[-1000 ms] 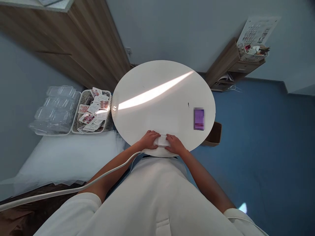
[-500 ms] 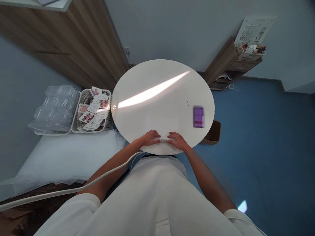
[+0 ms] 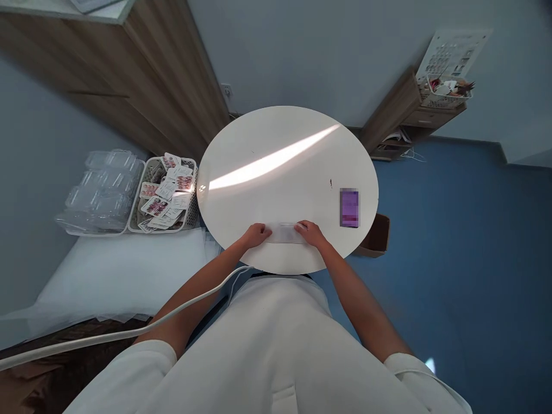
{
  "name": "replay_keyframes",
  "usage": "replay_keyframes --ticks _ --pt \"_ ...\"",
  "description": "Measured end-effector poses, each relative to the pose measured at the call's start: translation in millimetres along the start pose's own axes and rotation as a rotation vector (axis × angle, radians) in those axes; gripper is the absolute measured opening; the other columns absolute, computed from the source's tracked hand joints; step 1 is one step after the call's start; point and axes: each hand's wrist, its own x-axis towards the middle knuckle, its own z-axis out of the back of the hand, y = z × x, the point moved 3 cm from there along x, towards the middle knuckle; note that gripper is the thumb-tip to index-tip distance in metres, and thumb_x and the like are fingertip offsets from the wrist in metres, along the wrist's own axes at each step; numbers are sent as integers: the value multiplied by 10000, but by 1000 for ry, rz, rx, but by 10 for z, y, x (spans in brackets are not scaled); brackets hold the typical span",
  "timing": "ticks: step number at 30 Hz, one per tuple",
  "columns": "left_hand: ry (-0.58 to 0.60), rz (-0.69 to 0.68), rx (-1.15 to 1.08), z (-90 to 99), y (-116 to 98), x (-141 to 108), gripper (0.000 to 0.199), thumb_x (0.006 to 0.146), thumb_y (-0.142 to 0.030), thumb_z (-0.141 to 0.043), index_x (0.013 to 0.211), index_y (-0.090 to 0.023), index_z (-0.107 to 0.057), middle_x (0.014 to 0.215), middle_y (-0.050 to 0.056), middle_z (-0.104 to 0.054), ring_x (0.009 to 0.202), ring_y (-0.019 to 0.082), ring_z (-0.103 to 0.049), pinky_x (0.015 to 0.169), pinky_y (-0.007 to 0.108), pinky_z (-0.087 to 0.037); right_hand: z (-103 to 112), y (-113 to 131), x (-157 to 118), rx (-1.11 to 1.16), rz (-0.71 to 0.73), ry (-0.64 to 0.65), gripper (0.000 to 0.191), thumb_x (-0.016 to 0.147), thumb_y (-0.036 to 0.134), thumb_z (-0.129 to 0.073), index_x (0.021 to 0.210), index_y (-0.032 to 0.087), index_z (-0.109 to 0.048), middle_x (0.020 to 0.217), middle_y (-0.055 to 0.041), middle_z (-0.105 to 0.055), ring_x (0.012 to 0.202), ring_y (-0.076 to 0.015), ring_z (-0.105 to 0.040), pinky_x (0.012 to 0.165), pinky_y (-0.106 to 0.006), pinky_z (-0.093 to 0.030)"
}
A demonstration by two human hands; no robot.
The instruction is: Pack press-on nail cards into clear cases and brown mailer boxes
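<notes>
A thin, translucent whitish piece of plastic (image 3: pixel 284 233) lies across the near part of the white oval table (image 3: pixel 259 138). Its exact kind I cannot make out. My left hand (image 3: pixel 256 235) is closed on its left end, fingers curled. At the opposite end my right hand (image 3: pixel 310 233) pinches the upper right corner between thumb and fingers. Off to the right on the tabletop rests a purple rectangular thing (image 3: pixel 349 208), blurred out. A small dark mark (image 3: pixel 331 183) shows just above and left of it.
Left of the table stand a white basket of printed cards (image 3: pixel 166 195) and a tray of clear plastic boxes (image 3: pixel 103 184), beside translucent sheets (image 3: pixel 129 276). A white cable (image 3: pixel 172 313) crosses my left arm. A cardboard box (image 3: pixel 377 236) sits on the floor under the table's right side.
The plastic was a narrow strip between my fingertips; now it shows as a wider rectangle. My hands have moved slightly farther apart and away from me, and their fingers have closed on its ends.
</notes>
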Motion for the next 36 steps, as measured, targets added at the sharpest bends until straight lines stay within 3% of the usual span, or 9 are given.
replay_keyframes --ticks 6,10,13,15,17,19,26,32,36 --pt "-61 90 165 -4 50 -8 286 728 -418 -438 575 -181 -480 644 41 -546 629 167 -511 533 265 -344 48 -184 35 -50 -84 -191 267 757 263 -482 1006 208 -559 986 -36 -604 868 -153 -550 745 -265 -424" --pt "-155 157 223 37 43 -105 203 703 -368 -473 754 -181 -534 804 68 -584 754 206 -540 597 288 -394 105 -255 -66 -120 -48 -317 367 760 244 -459 1122 184 -477 1007 -81 -574 918 -208 -532 790 -347 -429" --pt "-324 -10 280 93 -80 -184 344 679 -275 -490 1007 -171 -491 1028 109 -538 938 245 -506 745 345 -412 127 -158 -199 -255 72 -443 463 783 221 -425 1235 145 -358 1181 -160 -460 1095 -280 -423 885 -450 -363" --pt "-309 -231 335 79 -205 -203 464 670 -283 -512 1115 -175 -441 1169 120 -470 1074 271 -435 868 387 -362 62 -30 -255 -368 232 -373 451 785 227 -444 1225 164 -364 1272 -158 -384 1184 -299 -332 942 -481 -300" --pt "-194 -419 391 19 -307 -189 561 653 -335 -552 1175 -186 -412 1276 114 -398 1168 294 -354 946 418 -291 -58 87 -270 -465 404 -191 460 748 254 -533 1184 195 -402 1323 -132 -345 1231 -293 -278 979 -474 -259" --pt "-90 -501 433 -49 -358 -146 615 642 -359 -575 1206 -187 -400 1321 113 -366 1202 301 -321 969 431 -255 -165 144 -248 -533 490 -50 525 684 257 -621 1165 207 -416 1349 -121 -325 1247 -285 -268 988 -464 -252" --pt "-21 -475 421 -118 -371 -34 564 646 -310 -551 1181 -171 -443 1208 103 -501 1113 278 -435 914 400 -318 -236 113 -174 -543 423 11 526 651 212 -632 1135 159 -435 1304 -146 -388 1179 -269 -370 925 -414 -336" --pt "132 -473 358 -169 -291 -203 535 599 -357 -595 1105 -201 -519 1087 64 -582 1016 255 -512 870 346 -368 -263 92 -518 -447 377 119 442 657 282 -626 1056 180 -465 1082 -91 -548 1027 -236 -487 825 -351 -401" --pt "183 -492 317 -255 -209 -374 500 617 -398 -590 1078 -209 -543 1071 48 -587 1003 234 -525 871 329 -375 -353 46 -755 -404 374 172 411 661 284 -627 1035 186 -487 1108 -95 -543 1049 -240 -480 813 -343 -413"
